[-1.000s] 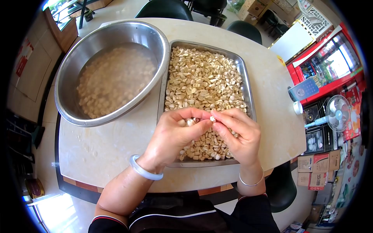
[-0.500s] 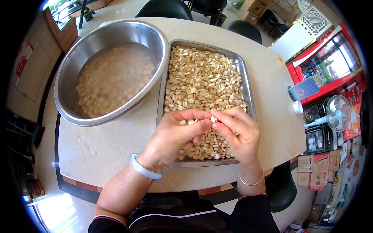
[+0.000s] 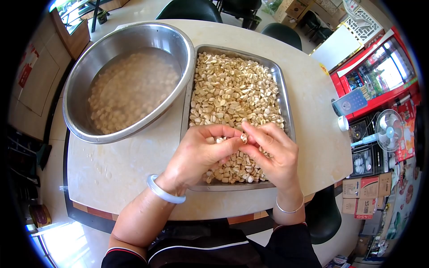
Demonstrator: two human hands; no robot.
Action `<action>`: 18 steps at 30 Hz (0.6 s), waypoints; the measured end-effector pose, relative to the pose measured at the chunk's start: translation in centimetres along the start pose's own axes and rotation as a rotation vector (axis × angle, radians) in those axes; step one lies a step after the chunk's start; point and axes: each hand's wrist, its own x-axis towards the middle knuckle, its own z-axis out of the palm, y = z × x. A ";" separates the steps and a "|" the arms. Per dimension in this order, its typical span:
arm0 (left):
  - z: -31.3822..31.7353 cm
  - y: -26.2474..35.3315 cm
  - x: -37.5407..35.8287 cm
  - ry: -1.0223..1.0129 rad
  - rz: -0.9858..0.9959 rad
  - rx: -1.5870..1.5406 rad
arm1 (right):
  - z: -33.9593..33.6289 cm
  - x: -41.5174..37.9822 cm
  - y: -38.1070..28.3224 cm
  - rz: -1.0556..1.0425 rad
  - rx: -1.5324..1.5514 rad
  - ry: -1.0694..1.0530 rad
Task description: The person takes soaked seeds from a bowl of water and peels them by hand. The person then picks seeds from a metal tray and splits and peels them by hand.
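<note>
My left hand (image 3: 203, 149) is closed over the near part of a metal tray (image 3: 286, 105), pinching a pale lotus seed (image 3: 243, 138) between thumb and forefinger. A few more cream seeds (image 3: 214, 140) show in its curled palm. Close against the pinched seed is my right hand (image 3: 272, 149), its thumb tip just below and its forefinger raised above, with a gap between them. Many cream lotus seeds (image 3: 232, 96), some split in halves, fill the tray beneath both hands.
Left of the tray stands a large steel basin (image 3: 71, 105) holding cloudy water and submerged seeds (image 3: 129, 89). Both rest on a pale table (image 3: 120, 178). Dark chairs (image 3: 190, 10) stand behind it. A small white cup (image 3: 342, 123) is at the right edge, near a fan (image 3: 388, 131).
My right forefinger has lifted and spread away from the thumb. The pinched seed has shifted slightly left and now shows a dark opening.
</note>
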 end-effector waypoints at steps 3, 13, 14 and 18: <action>0.0 -0.1 0.0 0.007 0.001 0.025 | 0.0 -0.1 0.4 -0.040 0.021 -0.014; 0.0 0.0 -0.1 0.016 0.029 0.019 | -0.2 -0.1 0.1 0.161 0.206 -0.020; 0.0 0.0 -0.1 0.015 0.034 0.024 | -0.3 -0.1 0.1 0.159 0.193 -0.019; 0.0 -0.2 0.0 0.023 0.023 0.006 | -0.2 -0.3 0.5 0.209 0.301 -0.015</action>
